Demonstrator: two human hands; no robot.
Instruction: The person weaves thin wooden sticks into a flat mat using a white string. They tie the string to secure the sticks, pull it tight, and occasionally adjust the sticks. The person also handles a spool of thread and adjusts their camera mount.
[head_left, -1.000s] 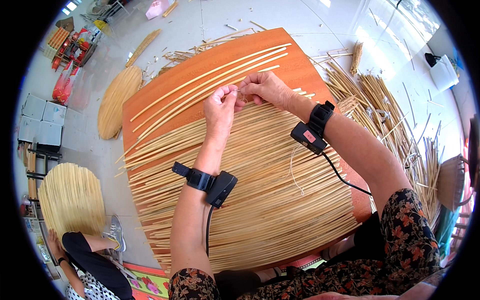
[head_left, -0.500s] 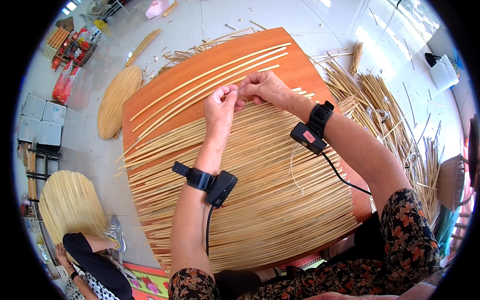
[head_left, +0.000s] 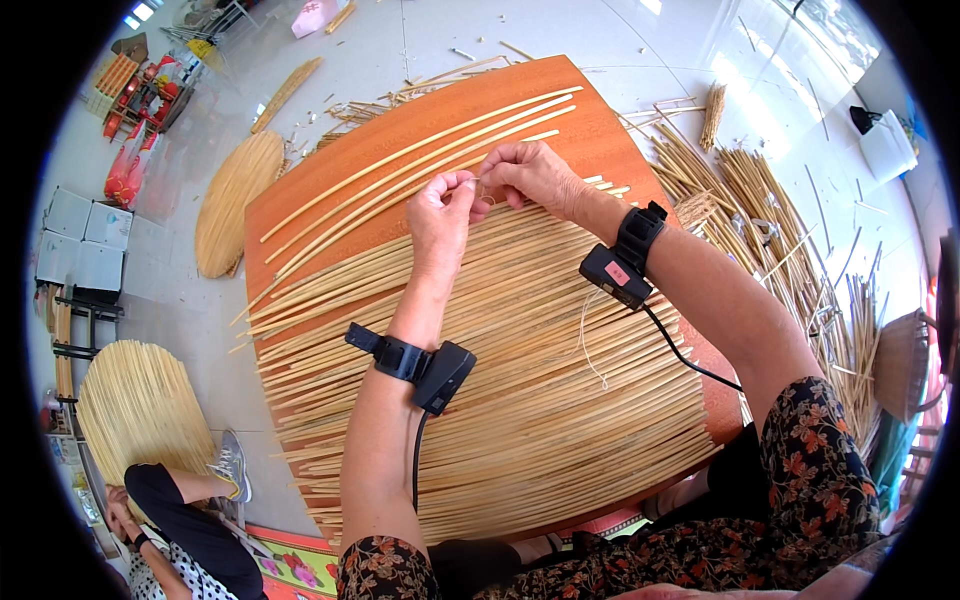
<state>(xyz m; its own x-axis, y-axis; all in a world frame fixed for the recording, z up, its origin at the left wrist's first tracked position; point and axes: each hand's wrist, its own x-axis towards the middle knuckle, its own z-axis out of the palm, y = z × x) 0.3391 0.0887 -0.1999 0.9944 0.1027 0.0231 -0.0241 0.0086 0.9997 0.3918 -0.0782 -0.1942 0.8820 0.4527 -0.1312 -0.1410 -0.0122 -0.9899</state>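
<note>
My left hand (head_left: 440, 208) and my right hand (head_left: 535, 178) meet above the far part of the board, each closed in a pinch with the fingertips almost touching. Between them shows a small loop of thin pale thread (head_left: 488, 200); its ends are hidden by the fingers. Below the hands lies a wide mat of pale straw stalks (head_left: 540, 400), laid side by side. A loose length of white string (head_left: 584, 340) trails across it under my right forearm. Beyond the hands, several separate stalks (head_left: 400, 172) lie apart on the brown board (head_left: 540, 85).
Bundles of stalks (head_left: 770, 210) spread on the floor at the right, near a woven basket (head_left: 900, 365). Finished oval straw mats (head_left: 238, 205) lie at the left. A co-worker's hand (head_left: 118, 512) holds another straw mat (head_left: 145, 410) at the lower left. Black cables run from both wristbands.
My hands stay almost in place, with only slight movement at the fingertips. At the lower left, the co-worker's hand and arm have shifted a little along the straw mat.
</note>
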